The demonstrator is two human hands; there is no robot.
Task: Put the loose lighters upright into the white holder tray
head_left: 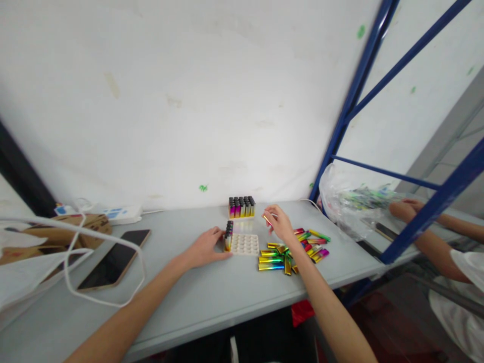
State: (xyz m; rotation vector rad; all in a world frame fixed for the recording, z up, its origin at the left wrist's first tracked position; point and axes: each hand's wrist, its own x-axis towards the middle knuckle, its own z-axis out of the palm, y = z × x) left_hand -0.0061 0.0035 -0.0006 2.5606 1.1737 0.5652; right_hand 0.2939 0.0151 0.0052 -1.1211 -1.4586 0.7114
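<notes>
A white tray with round holes (245,244) lies on the desk, a short row of black-topped lighters (229,236) upright along its left side. My left hand (207,247) curls around that left end, thumb at the front corner and fingers behind. Above and right of the tray, my right hand (278,222) pinches a small shiny piece, apparently a lighter (266,220), mostly hidden by the fingers. Beneath my right forearm spreads a loose pile of shiny lighters (271,259) in gold, green, blue, red and purple.
Against the wall stands a full block of upright lighters (242,206). To the left are a phone (115,259), a white cable (140,269), a cardboard box (71,227) and a power strip (124,214). Right of the blue frame (346,116), another person's hands (406,209) work near a plastic bag (336,196).
</notes>
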